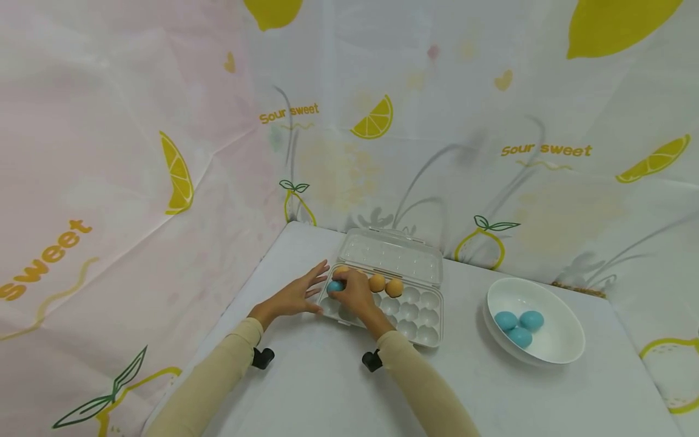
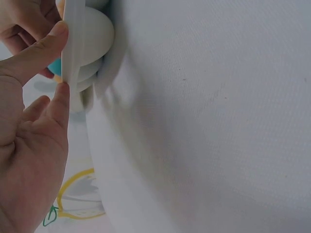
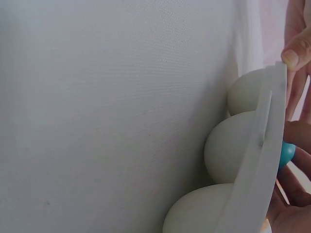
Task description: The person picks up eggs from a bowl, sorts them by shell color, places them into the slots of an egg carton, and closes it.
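A pale plastic egg tray (image 1: 417,346) sits on the table with its clear lid (image 1: 390,255) folded back. My right hand (image 1: 357,294) pinches a blue egg (image 1: 335,286) over the tray's left end; the right wrist view catches part of this egg (image 3: 287,153) between the fingers. Orange eggs stand in the back row, two of them (image 1: 377,283) showing to the right of that hand and another (image 1: 341,269) partly covered by it. Against the tray's left side, my left hand (image 1: 295,295) touches the rim (image 2: 73,43) with thumb and fingertips, fingers extended.
A white bowl (image 1: 570,343) holding three blue eggs (image 1: 520,337) stands on the right of the white-covered table (image 1: 317,388). Lemon-printed cloth (image 1: 338,164) rises behind the table and along the left.
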Tool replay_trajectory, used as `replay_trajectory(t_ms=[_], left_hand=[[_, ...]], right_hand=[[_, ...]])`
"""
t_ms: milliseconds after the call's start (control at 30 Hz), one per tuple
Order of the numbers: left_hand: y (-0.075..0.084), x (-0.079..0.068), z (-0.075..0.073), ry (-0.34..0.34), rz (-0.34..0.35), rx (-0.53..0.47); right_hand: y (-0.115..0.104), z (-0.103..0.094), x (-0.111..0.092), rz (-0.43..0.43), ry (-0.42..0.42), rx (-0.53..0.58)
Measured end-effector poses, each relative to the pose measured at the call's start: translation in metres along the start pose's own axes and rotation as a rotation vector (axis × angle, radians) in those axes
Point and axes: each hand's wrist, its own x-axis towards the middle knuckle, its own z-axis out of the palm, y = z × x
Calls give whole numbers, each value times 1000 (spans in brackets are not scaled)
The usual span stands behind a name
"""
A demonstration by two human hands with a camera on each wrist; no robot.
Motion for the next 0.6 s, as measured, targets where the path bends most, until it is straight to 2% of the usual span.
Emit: replay_trajectory(t_ms=[133, 333, 500, 600], left_hand=[[0, 0, 0, -1, -5, -5], [0, 1, 0, 3, -14, 8], [-1, 2, 1, 4, -28, 20], [-1, 1, 0, 6, -40, 31]], right_hand=[[-1, -1, -1, 2, 12, 38], [4, -7, -4, 3, 36, 186], [12, -22, -12, 10, 48, 163], [15, -37, -14, -33, 88, 138]])
